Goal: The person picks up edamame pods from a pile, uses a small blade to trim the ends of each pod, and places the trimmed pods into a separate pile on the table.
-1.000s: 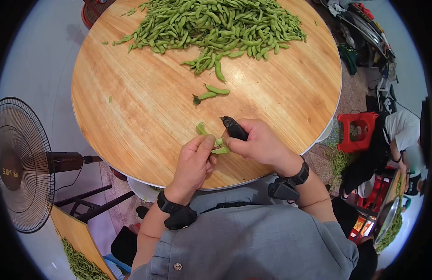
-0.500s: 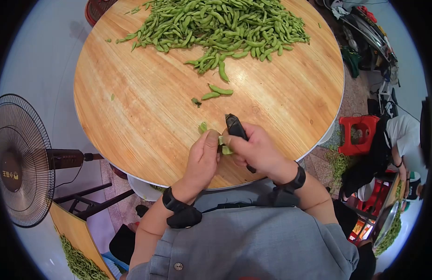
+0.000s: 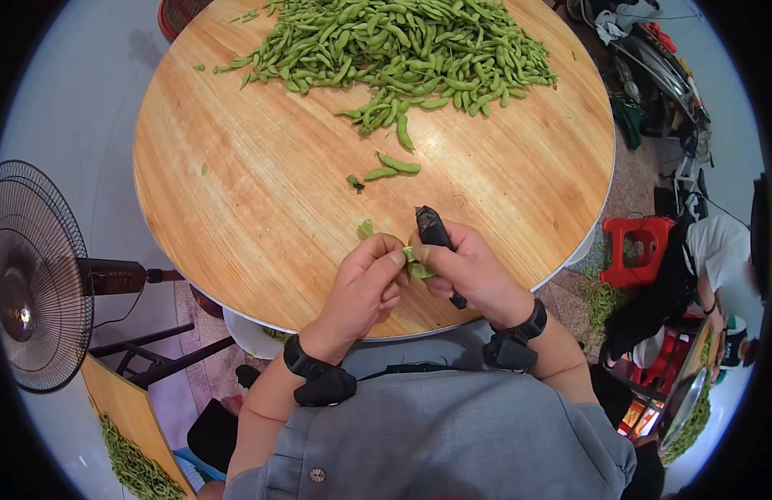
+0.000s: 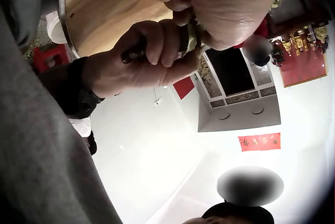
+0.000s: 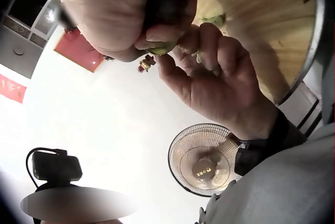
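Observation:
Over the near part of the round wooden table, both hands meet at a green soybean pod. My left hand pinches the pod between thumb and forefinger. Wrapped in my right hand is a black tool shaped like a box cutter, its pointed end up and away from me. The right thumb also presses at the pod, which shows green between the fingers in the right wrist view. A small green piece lies just beyond the left fingers.
A large heap of pods covers the far side of the table. Two loose pods and a dark scrap lie nearer. A fan stands at left; a red stool and a seated person are at right.
The hands have stayed close together and shifted slightly right in the view. The right thumb has moved onto the pod, and the black tool now points more upright.

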Demonstrator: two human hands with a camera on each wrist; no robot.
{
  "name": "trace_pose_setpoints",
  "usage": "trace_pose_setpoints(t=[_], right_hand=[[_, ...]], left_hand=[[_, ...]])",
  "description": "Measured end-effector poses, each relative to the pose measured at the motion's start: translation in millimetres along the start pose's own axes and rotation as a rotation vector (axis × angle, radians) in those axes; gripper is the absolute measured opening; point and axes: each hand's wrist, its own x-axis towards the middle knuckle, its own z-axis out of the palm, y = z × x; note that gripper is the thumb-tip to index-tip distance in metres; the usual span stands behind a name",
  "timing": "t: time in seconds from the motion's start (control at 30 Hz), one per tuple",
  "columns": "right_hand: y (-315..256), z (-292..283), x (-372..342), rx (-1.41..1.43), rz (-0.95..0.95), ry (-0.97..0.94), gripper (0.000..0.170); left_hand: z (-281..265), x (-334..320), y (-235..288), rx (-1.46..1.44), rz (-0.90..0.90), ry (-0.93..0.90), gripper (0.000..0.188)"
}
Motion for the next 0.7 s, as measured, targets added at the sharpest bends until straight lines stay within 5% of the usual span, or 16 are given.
trace_pose_setpoints(t=[0.17, 0.3, 0.4, 0.47, 0.57, 0.7], right_hand=[[0, 1, -1, 0.008, 0.025, -0.007, 0.003], [-1, -2, 1, -0.051, -0.033, 0.036, 0.006], [-2, -17, 10, -0.387, -0.140, 0.251, 0.012], [6, -35, 17, -1.213, -0.446, 0.265, 0.018], [-3, -23, 10, -1.377, -0.662, 0.537, 0.023], [-11, -9, 1, -1.184, -0.727, 0.329, 0.020]], left_hand=[[8, 0, -3, 0.159, 0.070, 0.081, 0.013], [4, 3, 1, 0.014, 0.070, 0.170, 0.018], [-11, 0, 1, -0.217, 0.099, 0.056, 0.028], [-19, -4, 1, -0.257, 0.060, -0.151, 0.031], [-22, -3, -1, -0.389, 0.026, -0.288, 0.026], [-8, -3, 2, -0.442, -0.042, -0.221, 0.025]])
